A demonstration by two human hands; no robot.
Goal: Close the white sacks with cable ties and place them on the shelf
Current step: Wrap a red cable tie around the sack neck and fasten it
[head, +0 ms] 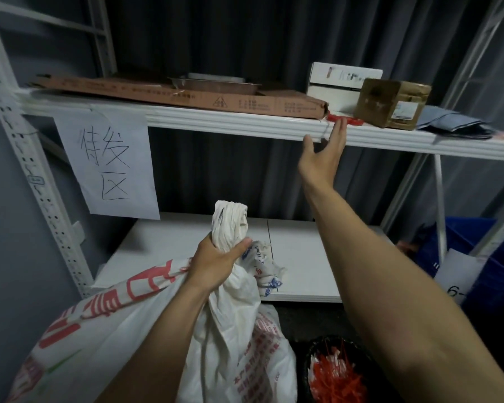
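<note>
- Right forearm (390, 286) is filling the near right of the view, running up and away to the right hand (322, 158), which is reaching toward the front lip of the upper shelf (216, 119) with fingers spread and nothing in it.
- Left hand (216, 263) is clamping tight around the twisted neck (230, 222) of the white sack (146, 321). The sack is hanging low and centre, in front of the lower shelf (300, 257), with its bunched top poking straight up out of the fist.
- No tie is showing on the neck, so I'd guess it's not closed yet.
- Red ties (344, 119) are lying on the upper shelf's edge just past the right fingertips, up and to the right of the sack. They're almost touching the fingertips, but I can't tell if there's actual contact.
- That's the relation that matters: the free right hand is the near one to those ties, while the left is busy holding the neck upright.
- More red ties are sitting in a black basket (336, 370) at bottom right, closer to the sack but cut off by the frame.
- Further out: flat cardboard (186, 96), a metal tray (216, 82), a white box (341, 82) and a brown box (390, 103) are sitting up top, and a paper sign (108, 161) is hanging off the shelf's edge.
- A blue crate (477, 257) is partly hidden on the right, and the sack's bottom is out of frame.
</note>
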